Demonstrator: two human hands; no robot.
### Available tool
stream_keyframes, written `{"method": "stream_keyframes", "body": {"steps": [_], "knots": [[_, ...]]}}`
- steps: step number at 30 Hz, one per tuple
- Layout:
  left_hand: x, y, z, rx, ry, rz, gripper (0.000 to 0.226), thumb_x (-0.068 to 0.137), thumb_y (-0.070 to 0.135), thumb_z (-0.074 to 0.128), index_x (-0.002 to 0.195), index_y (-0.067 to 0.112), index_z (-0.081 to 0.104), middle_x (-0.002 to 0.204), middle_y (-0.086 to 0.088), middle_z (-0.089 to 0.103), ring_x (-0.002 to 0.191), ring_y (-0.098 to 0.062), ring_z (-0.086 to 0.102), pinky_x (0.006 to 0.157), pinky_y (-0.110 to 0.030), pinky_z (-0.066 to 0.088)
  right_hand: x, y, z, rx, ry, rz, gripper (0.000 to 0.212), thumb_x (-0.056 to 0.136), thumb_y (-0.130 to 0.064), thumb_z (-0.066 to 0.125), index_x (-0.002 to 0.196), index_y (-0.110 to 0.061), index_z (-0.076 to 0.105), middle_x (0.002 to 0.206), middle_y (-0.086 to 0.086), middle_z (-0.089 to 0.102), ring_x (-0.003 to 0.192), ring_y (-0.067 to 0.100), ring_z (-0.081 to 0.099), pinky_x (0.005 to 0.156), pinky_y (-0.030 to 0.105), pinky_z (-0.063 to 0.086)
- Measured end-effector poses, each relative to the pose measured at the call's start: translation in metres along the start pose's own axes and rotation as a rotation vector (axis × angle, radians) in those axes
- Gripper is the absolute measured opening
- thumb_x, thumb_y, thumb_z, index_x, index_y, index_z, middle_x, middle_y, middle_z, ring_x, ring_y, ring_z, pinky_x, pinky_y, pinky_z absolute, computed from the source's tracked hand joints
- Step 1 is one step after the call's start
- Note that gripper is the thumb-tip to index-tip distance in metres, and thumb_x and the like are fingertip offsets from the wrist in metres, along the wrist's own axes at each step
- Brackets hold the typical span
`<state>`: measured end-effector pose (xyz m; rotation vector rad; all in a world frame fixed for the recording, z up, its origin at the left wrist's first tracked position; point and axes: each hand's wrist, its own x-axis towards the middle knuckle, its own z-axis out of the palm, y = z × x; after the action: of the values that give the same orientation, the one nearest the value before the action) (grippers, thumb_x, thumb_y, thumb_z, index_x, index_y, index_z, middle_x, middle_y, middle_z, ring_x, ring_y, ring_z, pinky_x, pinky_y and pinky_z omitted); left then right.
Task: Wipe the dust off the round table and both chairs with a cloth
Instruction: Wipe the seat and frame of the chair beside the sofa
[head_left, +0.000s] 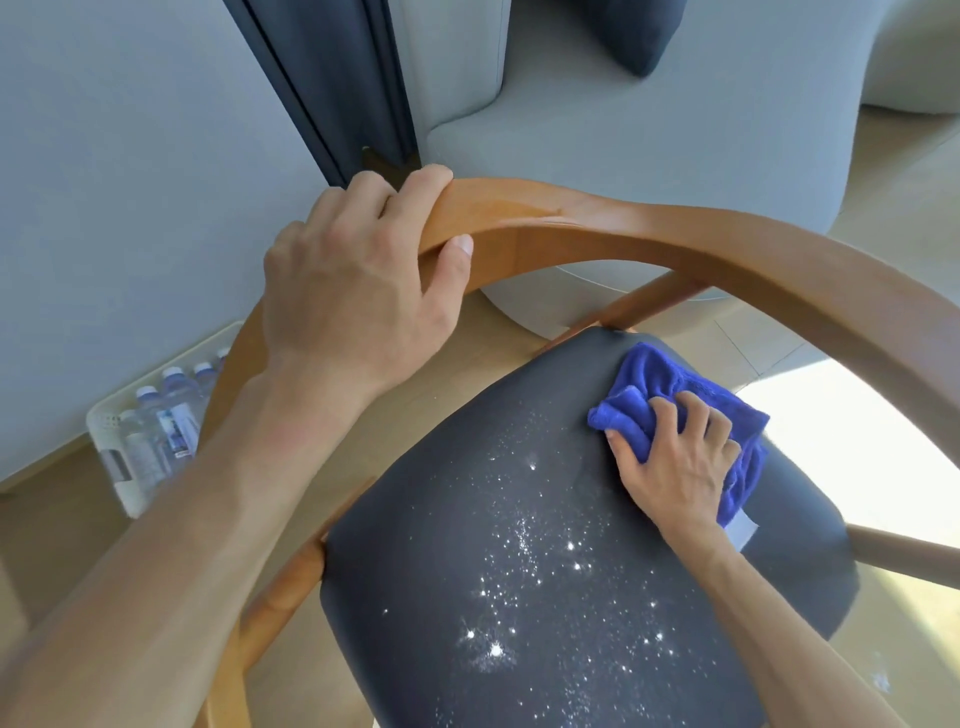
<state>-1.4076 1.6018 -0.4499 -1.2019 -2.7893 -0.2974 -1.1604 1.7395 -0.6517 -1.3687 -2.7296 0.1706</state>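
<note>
Cloth (675, 395) — one, blue — bunched under my right hand (675, 467) on one dusty chair seat (519, 519); my left hand (358, 291) grips its wooden backrest (623, 234).

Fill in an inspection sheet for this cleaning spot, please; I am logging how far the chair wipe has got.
Surface: dark chair seat with white dust specks spread over its middle and near part.
Job's things: blue cloth bunched on the far right part of the seat; wooden chair frame curving around the seat; round table not in view.
Clutter: white basket of water bottles on the floor, left of the chair.
Hands: left hand grips the wooden frame; right hand grips the cloth against the seat.
Cables: nothing seen.
Surroundings: grey sofa, dark cushion, dark curtain, light wood floor.
</note>
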Motion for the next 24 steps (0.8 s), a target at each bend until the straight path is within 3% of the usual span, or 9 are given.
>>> {"method": "stream_keyframes", "body": {"steps": [3,10,13,18,21,24], "knots": [[0.001,0.001,0.001,-0.007,0.014,0.002,0.051,0.093,0.047,0.034,0.134,0.021,0.046,0.100,-0.011,0.056,0.090,-0.032,0.053,0.067,-0.035,0.029,0.007,-0.016,0.004,0.043,0.000,0.180,0.052,0.083,-0.056,0.061,0.111,-0.013,0.056,0.125,0.013,0.048,0.107,0.038,0.042,0.076,0.048,0.036],[-0.001,0.001,0.002,-0.015,0.031,0.008,0.051,0.093,0.048,0.033,0.135,0.020,0.045,0.106,-0.012,0.056,0.095,-0.033,0.053,0.072,-0.037,0.032,0.016,-0.043,0.005,0.069,-0.058,0.303,0.065,0.085,-0.062,0.052,0.136,-0.024,0.039,0.133,0.011,0.040,0.112,0.036,0.038,0.085,0.048,0.035],[0.000,0.000,0.003,-0.022,0.038,0.022,0.050,0.094,0.048,0.034,0.135,0.021,0.045,0.107,-0.011,0.057,0.095,-0.032,0.053,0.072,-0.036,0.030,0.011,-0.040,-0.001,0.116,-0.093,0.251,0.073,0.083,-0.063,0.055,0.143,-0.025,0.037,0.136,0.013,0.039,0.115,0.036,0.037,0.088,0.049,0.035],[-0.002,-0.002,0.002,-0.031,0.041,0.019,0.049,0.094,0.046,0.036,0.135,0.021,0.046,0.104,-0.010,0.057,0.094,-0.032,0.053,0.070,-0.035,0.029,0.006,-0.004,-0.012,-0.022,-0.101,-0.018,0.070,0.074,-0.072,0.054,0.132,-0.034,0.054,0.152,0.011,0.027,0.134,0.040,0.026,0.095,0.050,0.026],[-0.001,-0.002,0.003,-0.032,0.042,0.024,0.049,0.094,0.047,0.036,0.134,0.021,0.046,0.103,-0.011,0.057,0.094,-0.032,0.053,0.070,-0.036,0.030,0.005,-0.007,-0.007,-0.014,-0.170,0.039,0.074,0.075,-0.071,0.057,0.137,-0.033,0.048,0.156,0.012,0.021,0.143,0.039,0.014,0.102,0.056,0.025],[-0.001,-0.003,0.002,-0.034,0.038,0.020,0.050,0.094,0.047,0.035,0.134,0.020,0.046,0.104,-0.012,0.057,0.094,-0.033,0.053,0.070,-0.037,0.033,0.003,-0.016,-0.003,0.021,-0.081,0.094,0.064,0.081,-0.064,0.051,0.133,-0.027,0.054,0.147,0.010,0.036,0.140,0.036,0.024,0.104,0.054,0.026]]}}
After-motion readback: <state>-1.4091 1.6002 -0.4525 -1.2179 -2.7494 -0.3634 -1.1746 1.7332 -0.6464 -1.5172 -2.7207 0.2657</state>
